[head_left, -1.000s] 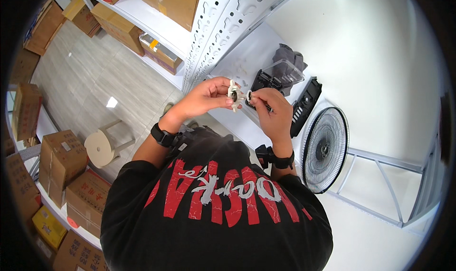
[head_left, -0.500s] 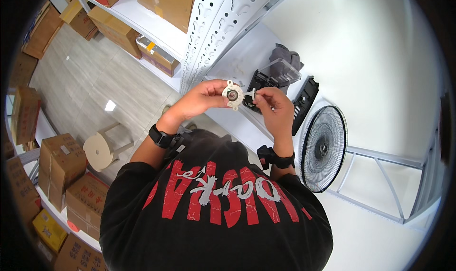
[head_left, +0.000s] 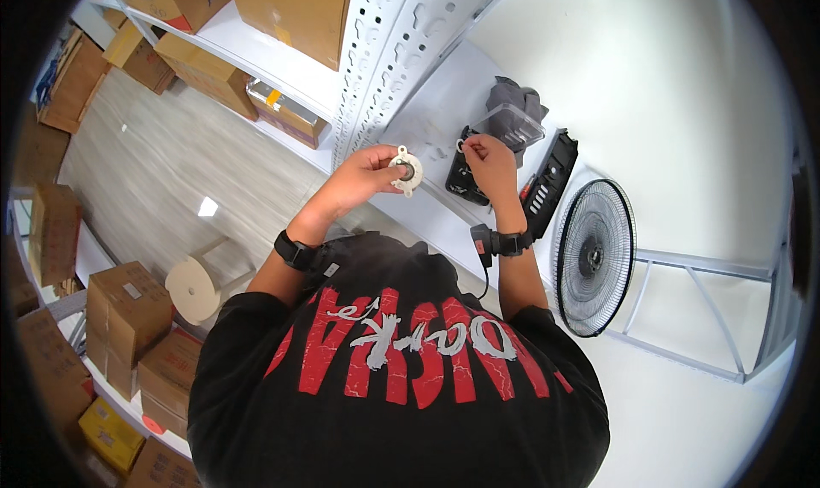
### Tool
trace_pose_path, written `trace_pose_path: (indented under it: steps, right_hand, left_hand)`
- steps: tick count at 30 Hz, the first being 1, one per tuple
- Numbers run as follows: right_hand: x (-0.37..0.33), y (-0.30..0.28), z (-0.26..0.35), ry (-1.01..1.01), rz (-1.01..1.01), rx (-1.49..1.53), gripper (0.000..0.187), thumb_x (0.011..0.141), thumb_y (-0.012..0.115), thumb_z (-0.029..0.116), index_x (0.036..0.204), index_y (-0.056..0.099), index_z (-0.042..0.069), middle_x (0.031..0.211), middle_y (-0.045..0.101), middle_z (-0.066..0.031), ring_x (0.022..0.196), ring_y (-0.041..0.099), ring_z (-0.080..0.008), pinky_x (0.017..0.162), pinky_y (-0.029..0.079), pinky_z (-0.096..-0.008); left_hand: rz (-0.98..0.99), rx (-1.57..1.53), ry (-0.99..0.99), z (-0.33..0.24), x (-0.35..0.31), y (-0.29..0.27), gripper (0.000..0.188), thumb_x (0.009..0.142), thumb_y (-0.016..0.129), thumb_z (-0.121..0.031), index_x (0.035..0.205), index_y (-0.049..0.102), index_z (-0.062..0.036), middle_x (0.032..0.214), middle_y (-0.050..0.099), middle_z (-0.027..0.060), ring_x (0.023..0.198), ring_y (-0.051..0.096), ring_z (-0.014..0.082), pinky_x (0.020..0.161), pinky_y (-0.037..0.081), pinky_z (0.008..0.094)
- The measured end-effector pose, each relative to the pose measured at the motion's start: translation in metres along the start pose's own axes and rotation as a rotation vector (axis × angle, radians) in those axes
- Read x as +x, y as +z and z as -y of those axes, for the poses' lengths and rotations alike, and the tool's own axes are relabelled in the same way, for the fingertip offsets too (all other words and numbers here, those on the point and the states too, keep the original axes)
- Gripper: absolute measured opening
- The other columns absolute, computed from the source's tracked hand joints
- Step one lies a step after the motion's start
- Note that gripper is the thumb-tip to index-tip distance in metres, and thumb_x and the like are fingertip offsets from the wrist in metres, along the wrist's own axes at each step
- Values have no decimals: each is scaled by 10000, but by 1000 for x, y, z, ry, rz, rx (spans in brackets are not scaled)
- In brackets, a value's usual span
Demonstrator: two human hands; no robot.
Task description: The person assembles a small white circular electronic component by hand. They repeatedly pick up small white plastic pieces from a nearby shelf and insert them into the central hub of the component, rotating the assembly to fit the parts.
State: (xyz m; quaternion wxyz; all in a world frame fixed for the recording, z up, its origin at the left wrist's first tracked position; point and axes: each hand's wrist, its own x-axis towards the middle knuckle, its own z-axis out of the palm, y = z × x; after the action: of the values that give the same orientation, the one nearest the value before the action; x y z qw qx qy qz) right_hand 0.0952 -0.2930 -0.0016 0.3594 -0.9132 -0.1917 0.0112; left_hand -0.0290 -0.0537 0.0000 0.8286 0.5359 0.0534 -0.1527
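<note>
Our left grip (head_left: pixel 367 173) holds one round white part (head_left: pixel 416 172), and our right grip (head_left: pixel 494 167) pinches one small white piece (head_left: pixel 459 146).

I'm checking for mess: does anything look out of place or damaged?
Mildly untidy: the grey cloth is bunched up by the clear box, and small pieces, too blurred to identify, lie loose on the white surface. The white part in the left hand shows no visible damage.

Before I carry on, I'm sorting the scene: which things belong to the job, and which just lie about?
Job, likely:
round cream part, in left hand
small pale piece, in right hand

Lying about, seemingly:
stool
yellow box
cardboard boxes
</note>
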Motion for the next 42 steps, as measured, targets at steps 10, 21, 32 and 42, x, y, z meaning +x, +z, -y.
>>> trace_pose_path:
  steps: [10,21,32,42]
  right_hand:
    - [38,58,-11,119,-171,-526,132,837,601,190,841,669,76,785,680,-162,736,660,-374,634,523,-472]
    - [47,78,-34,187,-220,-681,141,850,606,198,829,656,68,802,678,-157,764,658,-376,651,516,-478]
    - [51,78,-17,414,-36,-722,182,860,559,182,906,689,63,933,702,-169,886,679,-370,759,540,-456]
    - [55,83,-22,443,1,-711,177,839,571,184,888,696,68,955,705,-174,929,678,-373,795,540,-455]
  left_hand:
    - [165,157,20,-47,-11,-32,278,994,519,-125,1237,595,-14,1027,701,71,912,656,125,805,534,281]
    - [357,139,-96,-78,-3,-78,338,1004,488,-129,1319,552,-25,1103,680,101,986,654,155,856,543,305]
    - [370,222,-110,-74,5,-100,322,1012,509,-184,1285,578,-29,1110,659,58,977,647,141,835,560,290]
    - [359,204,-130,-70,9,-104,305,1004,515,-175,1261,589,-29,1082,663,55,937,658,148,831,545,291]
